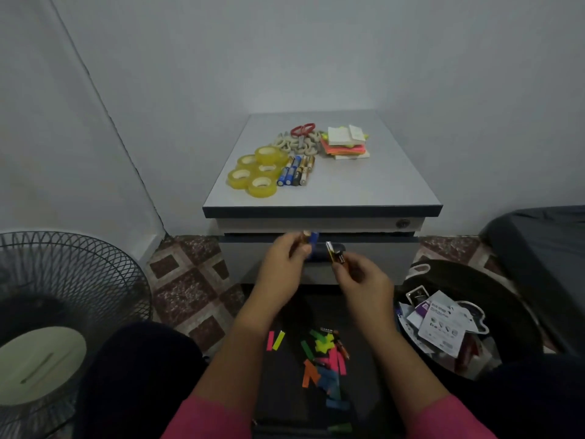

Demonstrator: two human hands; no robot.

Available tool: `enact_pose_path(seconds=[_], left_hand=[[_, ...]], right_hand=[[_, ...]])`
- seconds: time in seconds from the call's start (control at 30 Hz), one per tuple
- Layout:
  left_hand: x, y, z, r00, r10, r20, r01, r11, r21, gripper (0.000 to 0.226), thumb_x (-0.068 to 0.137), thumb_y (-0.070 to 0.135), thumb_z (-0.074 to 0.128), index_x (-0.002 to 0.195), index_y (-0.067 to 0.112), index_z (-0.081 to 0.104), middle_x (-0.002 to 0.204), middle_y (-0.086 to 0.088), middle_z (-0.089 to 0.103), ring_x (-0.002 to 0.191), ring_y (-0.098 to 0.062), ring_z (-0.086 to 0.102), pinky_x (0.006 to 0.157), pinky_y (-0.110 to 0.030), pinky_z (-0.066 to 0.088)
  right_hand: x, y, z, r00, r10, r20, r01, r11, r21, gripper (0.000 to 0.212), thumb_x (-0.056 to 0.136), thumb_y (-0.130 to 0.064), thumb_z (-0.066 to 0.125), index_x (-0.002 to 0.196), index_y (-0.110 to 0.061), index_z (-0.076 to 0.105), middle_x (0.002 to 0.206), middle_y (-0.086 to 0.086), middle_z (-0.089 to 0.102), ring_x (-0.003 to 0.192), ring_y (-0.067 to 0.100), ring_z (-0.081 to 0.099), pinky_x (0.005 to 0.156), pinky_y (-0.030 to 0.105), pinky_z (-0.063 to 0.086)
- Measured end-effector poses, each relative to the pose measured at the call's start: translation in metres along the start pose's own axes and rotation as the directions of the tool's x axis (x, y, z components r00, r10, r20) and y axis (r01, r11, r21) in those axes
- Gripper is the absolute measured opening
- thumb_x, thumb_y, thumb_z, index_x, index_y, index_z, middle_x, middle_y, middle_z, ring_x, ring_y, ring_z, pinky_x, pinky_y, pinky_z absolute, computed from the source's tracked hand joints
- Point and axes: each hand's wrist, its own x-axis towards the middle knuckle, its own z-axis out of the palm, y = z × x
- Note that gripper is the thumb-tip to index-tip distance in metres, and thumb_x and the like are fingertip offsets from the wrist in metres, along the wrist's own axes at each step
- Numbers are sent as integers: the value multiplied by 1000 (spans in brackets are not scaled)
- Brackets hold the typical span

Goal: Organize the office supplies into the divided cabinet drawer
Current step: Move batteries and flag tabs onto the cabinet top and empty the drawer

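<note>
Holding batteries in both hands, the person sat in front of the cabinet, drawers looking closed. Left hand grip pinched around a blue battery, with what looked like a second gold one beside it, long axes pointing up and away toward the cabinet front. Right hand grip pinched on a black-and-gold battery, long axis tilted up-left, top end just beside the left hand's pair. Both hands hovered level with the drawer front, close together, left slightly higher and nearer the cabinet.

Rest of the batteries lay in a row on the counter, long axes running front to back, between the tape rolls on the left and the sticky notes further back right. Scissors sat on a pile of pale clips behind them. Loose coloured paper flags lay scattered on the dark surface below the wrists, in the person's lap area.

Judgement: no divided drawer interior was visible, so a drawer still needed opening; both grips were full, so one hand had to free up first. Open room: right half of the counter bare, front edge close. A fan stood left, a bin of wrappers right, narrowing elbow space.
</note>
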Motion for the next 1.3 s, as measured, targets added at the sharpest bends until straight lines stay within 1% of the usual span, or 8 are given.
enact_pose_path(seconds=[0.1,0.2,0.3,0.47,0.67,0.87,1.17,1.3], left_hand=[[17,29,-3,964,184,-192,-146,969,198,16,97,15,50,110,16,60,101,4,53,92,-11,51,75,-21,39],[38,46,0,919,345,-191,-237,870,432,24,99,14,45,119,9,57,103,-5,52,96,-19,48,77,-29,39],[63,49,9,930,339,-141,-195,780,595,24,99,13,46,121,6,51,106,-14,56,97,-27,52,70,-29,35],[81,61,17,939,302,-167,-150,792,593,30,96,16,54,123,8,45,98,-13,61,86,-28,57,60,-35,37],[85,63,17,952,276,-134,-136,773,620,24,96,34,53,103,10,55,96,-9,60,89,-25,54,64,-32,36],[76,53,7,932,358,-60,-253,761,597,28,97,33,51,95,12,70,88,-4,63,84,-19,55,67,-29,41],[79,54,4,920,392,7,-313,725,613,32,99,31,47,105,11,71,93,-9,63,91,-26,54,74,-35,44],[75,47,3,879,476,21,-391,696,602,21,94,20,56,107,10,70,100,-8,66,89,-28,55,73,-39,47]], right_hand=[[20,-36,-5,986,-149,-74,143,986,-86,24,89,-19,64,113,-19,68,99,-7,66,90,2,60,74,4,42],[45,-68,-6,965,-248,-81,226,949,-219,18,92,-19,60,108,-17,69,95,-4,65,86,7,59,73,13,44],[81,-81,-2,967,-252,-33,215,880,-423,16,94,-16,52,85,-12,64,80,2,61,71,15,56,57,23,40],[125,-89,5,989,-144,35,127,705,-698,18,95,-14,47,80,-9,55,82,8,53,72,22,48,59,30,32],[134,-94,2,990,-77,118,137,714,-686,22,94,-24,54,83,-6,58,92,13,60,78,27,54,60,34,37],[129,-89,-8,979,-98,180,179,834,-522,40,92,-22,60,131,-14,57,130,11,53,116,25,52,94,33,42],[144,-79,-6,902,-241,358,413,725,-552,40,93,-2,51,129,-17,60,132,7,56,120,22,51,99,29,38],[163,-74,-5,803,-234,548,561,606,-564,45,97,-7,45,137,-27,52,152,5,35,138,27,32,111,44,32]])
